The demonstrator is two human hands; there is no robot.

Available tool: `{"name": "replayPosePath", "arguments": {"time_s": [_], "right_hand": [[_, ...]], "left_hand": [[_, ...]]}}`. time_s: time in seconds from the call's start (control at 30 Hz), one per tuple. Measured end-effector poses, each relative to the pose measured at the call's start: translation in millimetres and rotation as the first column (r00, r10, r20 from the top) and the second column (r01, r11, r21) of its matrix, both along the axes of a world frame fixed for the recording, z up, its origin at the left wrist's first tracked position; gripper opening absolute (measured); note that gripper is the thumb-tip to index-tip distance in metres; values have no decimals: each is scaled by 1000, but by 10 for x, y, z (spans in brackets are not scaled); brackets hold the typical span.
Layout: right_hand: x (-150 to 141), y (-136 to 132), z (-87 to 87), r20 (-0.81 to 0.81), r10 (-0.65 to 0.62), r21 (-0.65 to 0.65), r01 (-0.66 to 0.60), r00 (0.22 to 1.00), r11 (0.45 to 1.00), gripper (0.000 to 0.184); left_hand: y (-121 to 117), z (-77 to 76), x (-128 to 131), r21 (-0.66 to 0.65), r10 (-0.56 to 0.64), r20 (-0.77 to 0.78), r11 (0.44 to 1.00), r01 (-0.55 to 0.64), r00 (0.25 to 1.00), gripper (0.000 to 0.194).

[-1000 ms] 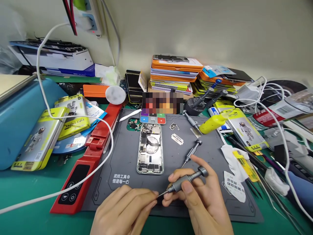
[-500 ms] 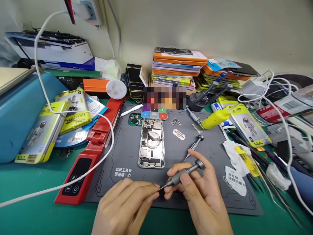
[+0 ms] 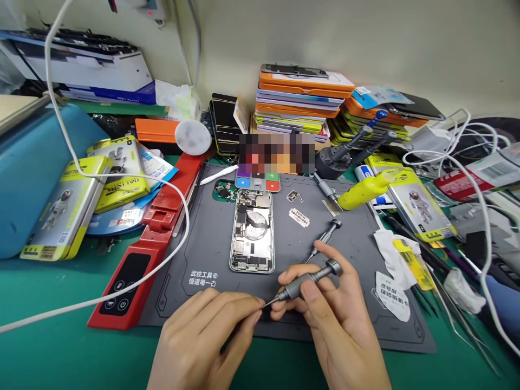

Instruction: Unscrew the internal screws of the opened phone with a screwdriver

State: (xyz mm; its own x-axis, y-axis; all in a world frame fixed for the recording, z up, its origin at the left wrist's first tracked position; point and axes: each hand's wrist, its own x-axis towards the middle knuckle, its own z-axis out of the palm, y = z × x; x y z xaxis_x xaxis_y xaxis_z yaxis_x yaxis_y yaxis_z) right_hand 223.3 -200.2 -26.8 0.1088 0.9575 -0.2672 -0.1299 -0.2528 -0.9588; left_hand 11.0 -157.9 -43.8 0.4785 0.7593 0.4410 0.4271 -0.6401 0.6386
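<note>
My right hand [image 3: 331, 311] is closed around a grey precision screwdriver [image 3: 298, 286], its thin shaft pointing down to the left. The bit reaches the pinched fingertips of my left hand [image 3: 211, 330]; whatever lies between those fingertips is hidden. Beyond my hands, an opened phone [image 3: 252, 233] lies flat on the grey work mat [image 3: 219, 319], its inner parts exposed. A second screwdriver [image 3: 325, 238] rests on the mat just past my right hand. To the right of the phone are a razor blade [image 3: 299, 217] and a small metal part [image 3: 294, 196].
A red device with a touch panel [image 3: 122, 287] and a white cable [image 3: 181, 244] lie on the left. Yellow battery boxes [image 3: 67, 208] flank the mat. A yellow bottle [image 3: 361, 192], a screwdriver holder [image 3: 333, 162] and tweezers [image 3: 467, 314] are to the right. Orange cases [image 3: 303, 84] are stacked behind.
The view has shifted slightly, so the phone and mat sit a little higher in the picture. Both hands keep nearly the same pose, with the screwdriver bit still at my left fingertips.
</note>
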Motion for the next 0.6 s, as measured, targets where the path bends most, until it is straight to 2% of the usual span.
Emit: {"name": "replayPosePath", "arguments": {"time_s": [0.3,0.6], "right_hand": [[39,11,56,-72,1,-33,-4,997,999,74],[34,13,36,-44,19,-33,-20,999,999,70]], "left_hand": [[-24,42,-2,-44,18,-10,999,-18,1000,27],[-11,82,9,-48,0,0,999,0,1000,25]]}}
